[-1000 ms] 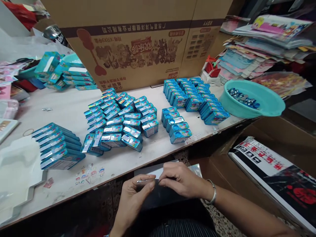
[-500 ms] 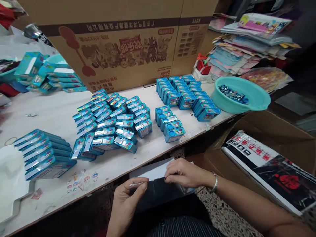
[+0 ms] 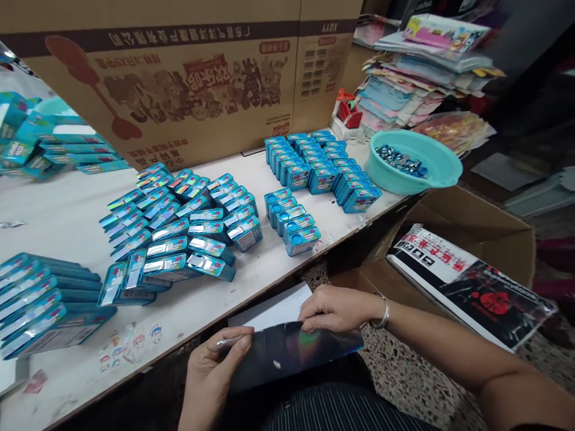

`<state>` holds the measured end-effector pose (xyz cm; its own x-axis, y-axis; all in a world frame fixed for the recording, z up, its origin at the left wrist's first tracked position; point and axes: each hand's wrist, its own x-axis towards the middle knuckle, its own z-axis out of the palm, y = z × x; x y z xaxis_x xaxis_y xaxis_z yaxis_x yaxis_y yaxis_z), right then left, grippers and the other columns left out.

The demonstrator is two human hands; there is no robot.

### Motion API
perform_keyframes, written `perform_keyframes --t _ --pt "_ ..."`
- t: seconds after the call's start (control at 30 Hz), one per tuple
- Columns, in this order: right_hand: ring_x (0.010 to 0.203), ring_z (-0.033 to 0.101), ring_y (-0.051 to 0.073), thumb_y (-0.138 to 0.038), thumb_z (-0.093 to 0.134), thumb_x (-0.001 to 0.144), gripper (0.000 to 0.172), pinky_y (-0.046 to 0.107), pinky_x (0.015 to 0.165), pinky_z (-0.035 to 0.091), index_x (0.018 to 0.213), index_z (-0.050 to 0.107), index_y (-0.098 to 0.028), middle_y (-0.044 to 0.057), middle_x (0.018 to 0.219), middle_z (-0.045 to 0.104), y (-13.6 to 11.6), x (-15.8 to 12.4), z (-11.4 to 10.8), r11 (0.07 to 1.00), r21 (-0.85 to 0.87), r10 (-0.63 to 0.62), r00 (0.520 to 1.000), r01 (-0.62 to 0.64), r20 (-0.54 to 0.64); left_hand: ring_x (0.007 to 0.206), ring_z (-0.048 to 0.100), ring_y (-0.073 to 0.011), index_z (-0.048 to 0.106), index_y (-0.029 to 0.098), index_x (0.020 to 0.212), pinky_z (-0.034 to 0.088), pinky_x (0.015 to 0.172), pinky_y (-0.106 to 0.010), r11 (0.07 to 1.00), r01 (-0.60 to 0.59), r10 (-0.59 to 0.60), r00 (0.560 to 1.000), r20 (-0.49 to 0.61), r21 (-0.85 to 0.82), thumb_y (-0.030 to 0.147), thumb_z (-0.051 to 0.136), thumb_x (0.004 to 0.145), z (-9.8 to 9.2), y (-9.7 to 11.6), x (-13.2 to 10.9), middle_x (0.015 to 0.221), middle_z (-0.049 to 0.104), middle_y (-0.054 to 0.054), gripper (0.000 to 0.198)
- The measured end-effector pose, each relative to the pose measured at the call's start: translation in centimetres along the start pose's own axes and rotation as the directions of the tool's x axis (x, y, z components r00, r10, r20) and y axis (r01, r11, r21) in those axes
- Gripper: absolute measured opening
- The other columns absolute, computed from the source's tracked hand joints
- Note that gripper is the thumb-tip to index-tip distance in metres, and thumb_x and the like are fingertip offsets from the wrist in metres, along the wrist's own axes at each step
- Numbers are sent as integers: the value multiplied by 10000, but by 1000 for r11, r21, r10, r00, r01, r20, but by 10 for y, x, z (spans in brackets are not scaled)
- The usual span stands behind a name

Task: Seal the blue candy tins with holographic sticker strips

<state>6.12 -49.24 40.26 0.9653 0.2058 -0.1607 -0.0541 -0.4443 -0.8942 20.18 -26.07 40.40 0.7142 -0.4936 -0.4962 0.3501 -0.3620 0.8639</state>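
Observation:
A dark shiny film sheet (image 3: 287,359) with a faint rainbow sheen stretches between my two hands above the lap, just in front of the table edge. My left hand (image 3: 213,368) pinches its left end between thumb and forefinger, where a narrow silvery strip catches the light. At the top edge, further right, my right hand (image 3: 335,308) is closed on the same sheet, its fingers bent over the rim. A white sheet (image 3: 272,308) lies behind the film, partly covered by it.
Several blue boxes (image 3: 166,245) stand in clusters on the white table (image 3: 251,275). A turquoise basin (image 3: 442,173) holds small shiny blue pieces. A large cardboard carton (image 3: 188,134) stands behind, stacked paper (image 3: 395,96) at the right. An open carton (image 3: 494,227) holds a black-and-white package (image 3: 471,287).
The film sheet now faces up more broadly, showing its rainbow sheen. My left hand has shifted slightly left in view. The surroundings have shifted left as the camera turned.

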Motion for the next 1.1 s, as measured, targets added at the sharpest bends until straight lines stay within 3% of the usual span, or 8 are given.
perform_keyframes --t 0.1,0.3,0.6,0.97,1.1 --pt "538 402 88 -347 590 950 300 211 546 317 697 603 -188 -69 586 434 1 -3 -5 993 112 26 998 -32 59 544 584 -133 780 149 766 415 475 -196 1000 20 -21 999 -26 -24 475 885 571 0 0 0 663 719 -37 394" --pt "551 400 88 -347 522 984 422 223 578 304 598 456 -190 -60 586 402 3 -10 -10 999 39 20 999 -22 42 557 597 -155 780 134 779 432 487 -212 999 38 -38 999 -16 3 516 887 546 -3 -6 5 662 717 -48 461" --pt "579 418 93 -413 524 980 398 236 605 313 652 486 -191 -48 616 448 15 -22 -16 996 44 72 993 -77 97 575 625 -164 778 135 829 468 507 -220 994 94 -97 994 -49 -49 482 908 516 -7 -9 10 704 732 -52 485" --pt "557 332 91 -528 486 965 474 241 554 276 621 414 -209 -73 596 338 27 -38 -30 979 159 97 979 -125 178 503 601 -156 743 133 807 468 471 -225 978 146 -159 984 -81 -147 448 914 484 8 -4 12 552 641 -4 483" --pt "581 417 103 -609 387 976 548 248 590 331 621 484 -203 -41 606 456 22 -41 -33 978 138 132 973 -159 188 461 584 -143 733 140 818 431 432 -212 966 186 -203 976 -81 -180 436 925 457 7 -6 18 574 664 -6 505"
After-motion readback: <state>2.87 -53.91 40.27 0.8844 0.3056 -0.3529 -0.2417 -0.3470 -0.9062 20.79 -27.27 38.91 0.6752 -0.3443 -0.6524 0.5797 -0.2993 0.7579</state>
